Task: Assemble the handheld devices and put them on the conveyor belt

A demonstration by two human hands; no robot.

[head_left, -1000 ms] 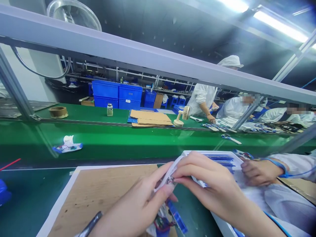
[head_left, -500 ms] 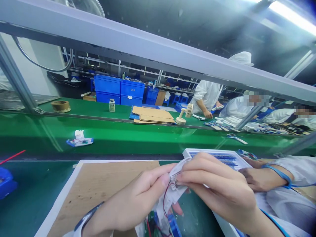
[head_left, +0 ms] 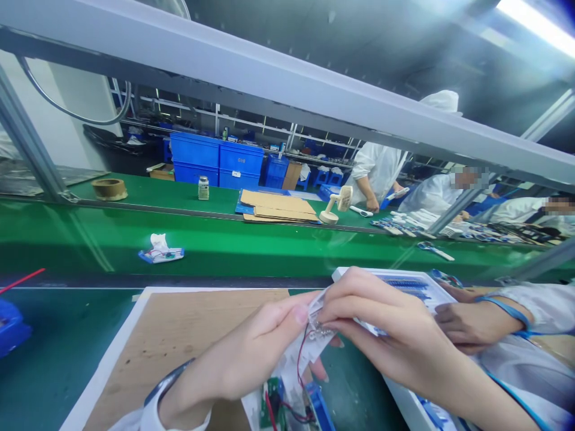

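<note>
My left hand [head_left: 251, 347] pinches the left side of a white plastic part [head_left: 321, 341] with its thumb on top. On the part's right side, the fingertips of my right hand [head_left: 381, 323] press together near small metal pieces. Thin red and black wires run down from the part to a green circuit board [head_left: 271, 398] and a blue piece [head_left: 320, 407], which hang below my hands. What lies between my right fingertips is too small to tell.
A cardboard sheet [head_left: 202, 317] lies on the bench under my left arm. At the right stands a white tray [head_left: 339, 274] of blue parts, beside a co-worker's hands [head_left: 476, 320]. Beyond, a green belt [head_left: 251, 251] carries a white-and-blue assembly [head_left: 162, 252]. A blue holder [head_left: 12, 329] is at left.
The assembly on the belt has shifted right. My right hand has moved slightly left and up on the white part, which both hands still hold.
</note>
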